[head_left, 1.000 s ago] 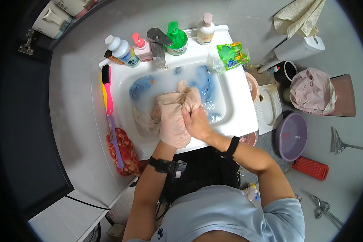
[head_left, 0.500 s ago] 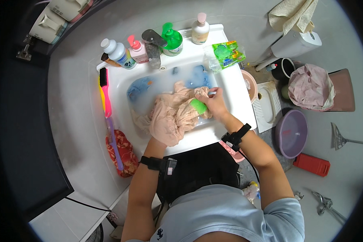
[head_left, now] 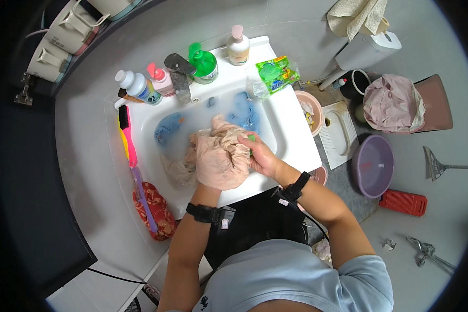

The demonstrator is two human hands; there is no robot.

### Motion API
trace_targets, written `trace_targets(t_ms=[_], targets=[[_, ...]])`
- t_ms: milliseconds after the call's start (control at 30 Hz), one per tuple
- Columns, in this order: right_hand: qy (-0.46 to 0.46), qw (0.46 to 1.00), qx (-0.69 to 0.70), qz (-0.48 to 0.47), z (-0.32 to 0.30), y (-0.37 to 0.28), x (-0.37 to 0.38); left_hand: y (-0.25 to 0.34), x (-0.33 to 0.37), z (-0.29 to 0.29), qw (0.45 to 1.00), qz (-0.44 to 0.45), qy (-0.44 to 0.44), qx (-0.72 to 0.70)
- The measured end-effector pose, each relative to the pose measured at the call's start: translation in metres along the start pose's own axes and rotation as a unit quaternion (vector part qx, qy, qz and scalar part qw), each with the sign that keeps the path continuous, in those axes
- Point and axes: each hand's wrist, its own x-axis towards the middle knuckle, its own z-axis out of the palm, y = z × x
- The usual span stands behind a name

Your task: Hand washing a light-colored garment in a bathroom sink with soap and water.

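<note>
A wet peach-coloured cloth is bunched over the front of the white sink, its lower folds trailing toward the water. My left hand is inside or under this cloth; only the left wrist shows, so its fingers are hidden. At the cloth's right side is my right hand, closed around a green bar of soap, mostly covered by the fingers. The thumb presses against the cloth's folds. Blue cloth lies in the cloudy water behind, with another blue piece at the left.
Behind the basin stand a dark faucet, a green pump bottle and other bottles. A green packet lies on the back right corner. A pink brush lies along the left rim. A purple basin sits on the floor.
My right hand has moved in against the cloth, and less of the soap shows between its fingers. The cloth is more gathered. The whole view has shifted slightly.
</note>
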Motion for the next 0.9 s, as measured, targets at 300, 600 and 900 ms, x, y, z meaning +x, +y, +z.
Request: trace_targets(t_ms=[300, 600, 900], targets=[[-0.1, 0.993, 0.013, 0.058, -0.06, -0.044, -0.003, 0.042, 0.011, -0.024, 0.901, 0.208, 0.136, 0.355], [-0.037, 0.996, -0.023, 0.075, -0.065, -0.079, 0.005, 0.024, 0.006, -0.021, 0.966, 0.059, 0.156, 0.198], [0.147, 0.664, -0.696, -0.231, -0.033, -0.172, 0.054, 0.006, 0.011, -0.034, 0.994, 0.011, 0.07, 0.08]])
